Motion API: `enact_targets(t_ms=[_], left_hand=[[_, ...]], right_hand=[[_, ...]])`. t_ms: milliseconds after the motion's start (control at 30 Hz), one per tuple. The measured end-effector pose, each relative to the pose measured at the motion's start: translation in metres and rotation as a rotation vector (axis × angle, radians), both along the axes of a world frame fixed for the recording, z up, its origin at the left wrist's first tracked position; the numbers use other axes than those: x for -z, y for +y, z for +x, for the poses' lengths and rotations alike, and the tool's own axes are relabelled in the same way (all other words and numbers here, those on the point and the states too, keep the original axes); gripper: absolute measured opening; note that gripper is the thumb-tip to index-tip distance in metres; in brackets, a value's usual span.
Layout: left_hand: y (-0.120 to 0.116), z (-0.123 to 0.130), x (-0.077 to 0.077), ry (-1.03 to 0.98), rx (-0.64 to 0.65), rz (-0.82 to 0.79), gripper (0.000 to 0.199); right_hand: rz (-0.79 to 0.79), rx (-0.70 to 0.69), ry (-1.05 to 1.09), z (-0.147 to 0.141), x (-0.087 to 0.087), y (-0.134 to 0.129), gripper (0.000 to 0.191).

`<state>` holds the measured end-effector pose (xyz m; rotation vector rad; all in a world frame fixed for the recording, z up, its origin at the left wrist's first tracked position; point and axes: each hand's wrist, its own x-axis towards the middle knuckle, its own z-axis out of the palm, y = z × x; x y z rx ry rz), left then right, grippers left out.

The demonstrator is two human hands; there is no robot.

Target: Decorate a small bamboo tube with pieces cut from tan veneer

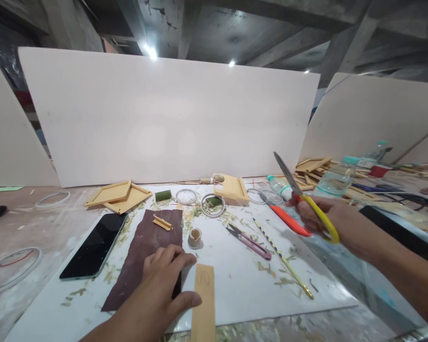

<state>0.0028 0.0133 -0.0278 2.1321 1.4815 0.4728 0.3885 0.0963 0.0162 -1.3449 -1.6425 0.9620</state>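
Closed around the one pair of yellow-handled metal scissors [288, 174], my right hand [330, 209] is raised in the head view, the blades pointing up and away. The scissors sit directly in that grip, their handle crossing the fingers. My left hand [164, 273] is spread, thumb apart from the fingers, over one rough-edged purplish-brown sheet [137, 256]; its thumb tip overlaps one flat tan wooden strip [204, 313], though I cannot tell how firmly it presses.

Just beyond the left fingertips I count one short, hollow tan tube [194, 238], and on the brown sheet two slim split yellowish pieces [162, 223]. Near the right hand lies one orange-red-handled blade [290, 222]; between the hands, one pair of pink-handled snips [251, 243] and one dotted yellow pencil [283, 259]. All these are over a single white sheet [231, 297] littered with green shavings.

Left of the brown sheet I have one black-screened phone [94, 247]. Farther back: one green cylinder [163, 195], two overlapping tan wooden frames [109, 194] and a third leaning one [230, 187]. Pale rings [53, 199] number at least five; teal-capped clear plastic bottles [337, 178], three, stand or lie to the right.
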Motion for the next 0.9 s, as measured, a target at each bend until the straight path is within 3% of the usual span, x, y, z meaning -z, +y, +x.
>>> enact_targets(t_ms=[167,233,300,400,500,600,700,800,900], left_hand=[[0.006,-0.002,-0.003,0.065,0.087,0.065,0.014],[0.004,-0.002,-0.004,0.071,0.102,0.065,0.016],[0.0,-0.001,-0.002,0.075,0.103,0.072,0.021],[-0.009,-0.001,0.003,0.06,0.06,0.105,0.048],[-0.013,0.0,0.003,0.022,0.06,0.074,0.046],[-0.009,0.002,-0.005,-0.034,0.078,-0.074,0.035],[-0.004,0.005,-0.011,-0.057,0.013,-0.174,0.021],[-0.002,0.008,-0.009,-0.114,-0.07,-0.187,0.004],[0.0,0.009,-0.006,-0.389,-0.076,-0.249,0.004]], right_hand=[[-0.295,-0.333,0.281,-0.066,0.017,-0.031,0.059],[-0.368,-0.417,0.35,-0.092,0.023,-0.036,0.064],[-0.483,-0.513,0.553,-0.113,0.03,-0.037,0.06],[-0.454,-0.641,0.605,-0.13,0.04,-0.033,0.065],[-0.421,-0.728,0.561,-0.131,0.051,-0.027,0.075],[-0.452,-0.774,0.542,-0.124,0.063,-0.024,0.082],[-0.426,-0.756,0.564,-0.121,0.069,-0.025,0.085],[-0.362,-0.679,0.563,-0.126,0.066,-0.031,0.079],[-0.383,-0.536,0.482,-0.134,0.054,-0.04,0.061]])
